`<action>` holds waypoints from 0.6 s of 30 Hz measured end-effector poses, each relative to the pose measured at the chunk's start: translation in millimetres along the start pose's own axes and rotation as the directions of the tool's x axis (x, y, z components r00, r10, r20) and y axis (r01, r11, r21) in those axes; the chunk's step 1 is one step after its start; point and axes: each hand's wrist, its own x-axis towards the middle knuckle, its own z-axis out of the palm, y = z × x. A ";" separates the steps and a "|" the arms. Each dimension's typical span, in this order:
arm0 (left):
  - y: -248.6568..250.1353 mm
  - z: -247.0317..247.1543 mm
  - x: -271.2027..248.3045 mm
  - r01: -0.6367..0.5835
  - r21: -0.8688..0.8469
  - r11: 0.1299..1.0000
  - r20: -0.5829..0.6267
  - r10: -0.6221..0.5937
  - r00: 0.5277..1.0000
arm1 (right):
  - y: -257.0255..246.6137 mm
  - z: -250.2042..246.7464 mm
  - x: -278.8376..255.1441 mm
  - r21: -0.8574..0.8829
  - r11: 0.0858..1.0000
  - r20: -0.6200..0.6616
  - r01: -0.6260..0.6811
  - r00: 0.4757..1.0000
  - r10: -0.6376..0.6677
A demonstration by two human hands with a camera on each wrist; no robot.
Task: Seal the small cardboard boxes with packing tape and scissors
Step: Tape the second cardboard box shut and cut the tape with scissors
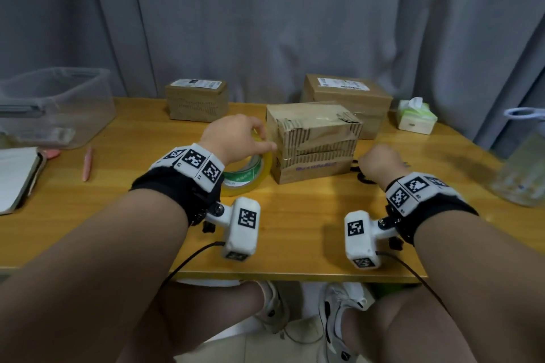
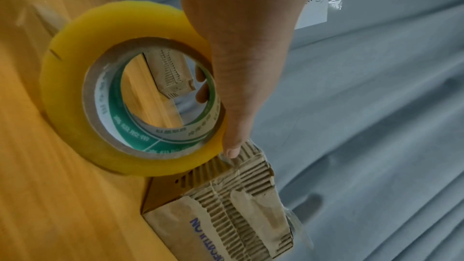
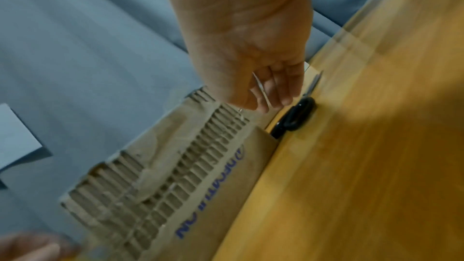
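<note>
A worn small cardboard box (image 1: 315,141) with torn corrugated sides stands mid-table. My left hand (image 1: 259,138) grips a yellow packing tape roll (image 1: 250,174) upright against the box's left end. In the left wrist view the thumb lies over the tape roll (image 2: 125,90), fingers curl inside its core, and the thumb tip touches the box (image 2: 226,205) corner. My right hand (image 3: 266,104) hangs at the box's right end and pinches a thin clear tape strip (image 3: 261,90). Clear film seems to run along the box (image 3: 200,166) front. Black-handled scissors (image 3: 298,114) lie on the table just beyond the fingers.
Two more cardboard boxes (image 1: 196,100) (image 1: 348,97) stand at the back of the wooden table (image 1: 295,230). A tissue box (image 1: 415,116) and a clear jar (image 1: 522,162) are at the right. A clear bin (image 1: 53,106), notebook (image 1: 14,177) and pink pen (image 1: 88,163) are at the left.
</note>
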 end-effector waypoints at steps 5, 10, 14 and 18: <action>2.0 1.4 5.0 -0.003 0.024 1.000 0.027 0.002 1.000 | 1.0 19.1 10.5 -0.142 0.990 0.099 0.022 0.995 -0.008; -4.7 1.7 5.4 -0.001 -0.022 1.000 0.002 0.001 1.000 | 7.8 18.2 15.1 -0.245 0.967 0.099 -0.065 0.991 0.092; -4.8 1.4 4.1 -0.015 -0.022 1.000 -0.006 0.015 1.000 | 17.3 20.4 23.1 -0.250 0.957 0.052 -0.145 0.985 0.163; -1.8 0.5 3.5 -0.017 -0.011 1.000 0.018 0.017 1.000 | 4.6 6.1 7.8 -0.344 0.937 0.111 -0.053 0.989 0.096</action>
